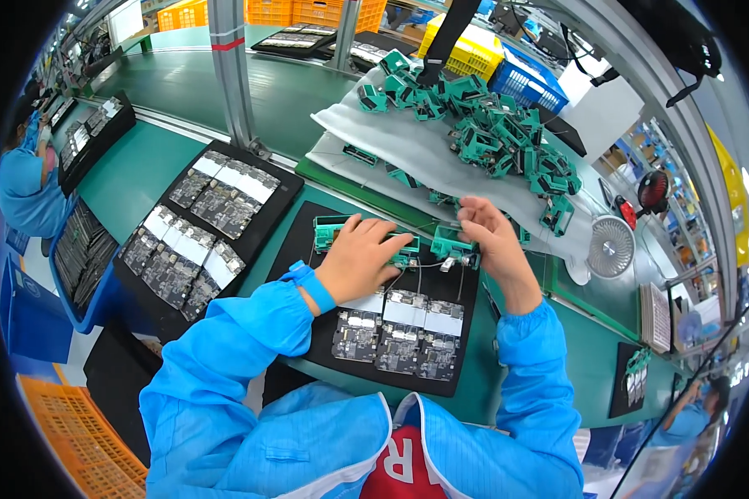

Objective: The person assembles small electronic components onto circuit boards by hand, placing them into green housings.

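Observation:
On a black foam mat (298,259) in front of me lie several circuit boards (401,339) with white label areas. Along the mat's far edge sit green plastic frames with thin wires, one at the left (328,229) and another at the right (453,243). My left hand (356,259), with a blue wrist strap, is bent over the middle green frame (404,247), its thumb and index finger on either side of it. My right hand (493,239) is curled in a pinch at the right frame's edge; what lies between its fingertips is hidden.
Many green frames (495,125) are heaped on white foam sheeting (341,121) beyond my hands. Two more board mats (262,229) lie leftward, near a blue bin (100,309). A metal post (231,83) rises behind them. A small white fan (611,247) stands right. Co-workers sit at both sides.

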{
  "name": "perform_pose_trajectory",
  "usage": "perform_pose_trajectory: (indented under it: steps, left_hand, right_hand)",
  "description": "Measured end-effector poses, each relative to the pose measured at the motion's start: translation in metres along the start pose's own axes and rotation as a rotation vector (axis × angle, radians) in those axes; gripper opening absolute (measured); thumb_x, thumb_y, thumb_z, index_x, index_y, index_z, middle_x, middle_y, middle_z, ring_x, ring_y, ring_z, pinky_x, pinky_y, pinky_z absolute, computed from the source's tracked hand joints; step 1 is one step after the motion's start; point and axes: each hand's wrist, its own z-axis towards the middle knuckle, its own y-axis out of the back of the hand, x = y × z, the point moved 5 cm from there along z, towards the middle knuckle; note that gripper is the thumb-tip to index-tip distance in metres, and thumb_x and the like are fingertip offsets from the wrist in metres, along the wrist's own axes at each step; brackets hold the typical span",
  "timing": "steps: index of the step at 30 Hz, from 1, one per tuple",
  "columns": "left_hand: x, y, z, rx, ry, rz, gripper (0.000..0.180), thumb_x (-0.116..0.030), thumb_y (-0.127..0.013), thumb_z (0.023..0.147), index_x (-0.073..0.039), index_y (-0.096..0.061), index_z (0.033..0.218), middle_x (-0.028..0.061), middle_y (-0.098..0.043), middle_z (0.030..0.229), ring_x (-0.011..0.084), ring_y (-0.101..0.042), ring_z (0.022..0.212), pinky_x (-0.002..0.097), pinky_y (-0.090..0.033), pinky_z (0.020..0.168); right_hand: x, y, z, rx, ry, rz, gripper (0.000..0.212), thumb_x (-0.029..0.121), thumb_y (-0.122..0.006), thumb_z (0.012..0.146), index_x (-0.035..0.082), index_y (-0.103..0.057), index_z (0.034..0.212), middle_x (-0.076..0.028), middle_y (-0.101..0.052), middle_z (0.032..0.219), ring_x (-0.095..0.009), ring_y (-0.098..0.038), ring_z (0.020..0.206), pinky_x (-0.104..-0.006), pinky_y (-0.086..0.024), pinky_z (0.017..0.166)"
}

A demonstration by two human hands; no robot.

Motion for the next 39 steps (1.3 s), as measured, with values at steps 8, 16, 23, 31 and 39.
perform_pose_trajectory:
  steps: [8, 16, 23, 31, 39]
  left_hand:
    - [0.014, 0.004, 0.024, 0.162, -0.062, 0.152, 0.053, -0.015, -0.081, 0.074, -0.015, -0.064, 0.124, 0.0092, -0.062, 0.116, 0.0306, -0.057, 0.115, 0.0505, -0.041, 0.102]
    - [-0.029, -0.023, 0.066, 0.035, -0.062, -0.226, 0.031, -0.026, -0.068, 0.087, -0.005, -0.069, 0.11, 0.0149, -0.068, 0.096, 0.0331, -0.064, 0.093, 0.0433, -0.051, 0.081]
    - [-0.042, -0.061, 0.057, 0.124, -0.037, 0.02, 0.063, -0.051, -0.072, 0.079, -0.006, -0.065, 0.123, 0.0109, -0.064, 0.102, 0.03, -0.057, 0.103, 0.046, -0.036, 0.103]
    - [-0.052, -0.05, 0.063, 0.159, -0.003, -0.161, 0.055, -0.026, -0.079, 0.077, -0.006, -0.058, 0.124, 0.0128, -0.063, 0.108, 0.0341, -0.059, 0.104, 0.0418, -0.044, 0.098]
    - [-0.056, -0.067, 0.045, 0.202, 0.461, -1.034, 0.065, -0.002, -0.07, 0.083, -0.012, -0.04, 0.14, 0.0074, -0.058, 0.11, 0.0088, -0.056, 0.09, 0.026, -0.05, 0.073]
  right_hand:
    - [-0.049, 0.023, -0.039, -0.068, 0.037, -0.575, 0.03, 0.017, -0.061, 0.099, 0.002, -0.06, 0.126, -0.005, -0.064, 0.119, -0.013, -0.059, 0.108, -0.0303, -0.048, 0.094]
    - [0.007, 0.046, -0.132, -0.406, -0.031, -0.832, 0.024, 0.016, -0.066, 0.095, 0.004, -0.065, 0.116, -0.013, -0.068, 0.107, -0.023, -0.068, 0.095, -0.0339, -0.053, 0.082]
    - [-0.013, 0.033, -0.246, -0.579, -0.244, -1.407, 0.054, 0.031, -0.082, 0.075, 0.003, -0.063, 0.117, -0.016, -0.064, 0.101, -0.036, -0.064, 0.091, -0.042, -0.053, 0.077]
    - [-0.014, 0.058, -0.269, -0.616, -0.419, -1.205, 0.036, 0.02, -0.074, 0.082, 0.002, -0.062, 0.11, -0.02, -0.063, 0.094, -0.041, -0.063, 0.083, -0.0458, -0.05, 0.069]
    - [0.002, -0.029, -0.185, -0.208, 0.029, -0.623, 0.029, 0.014, -0.072, 0.088, -0.003, -0.065, 0.109, -0.019, -0.064, 0.119, -0.034, -0.065, 0.105, -0.0365, -0.052, 0.085]
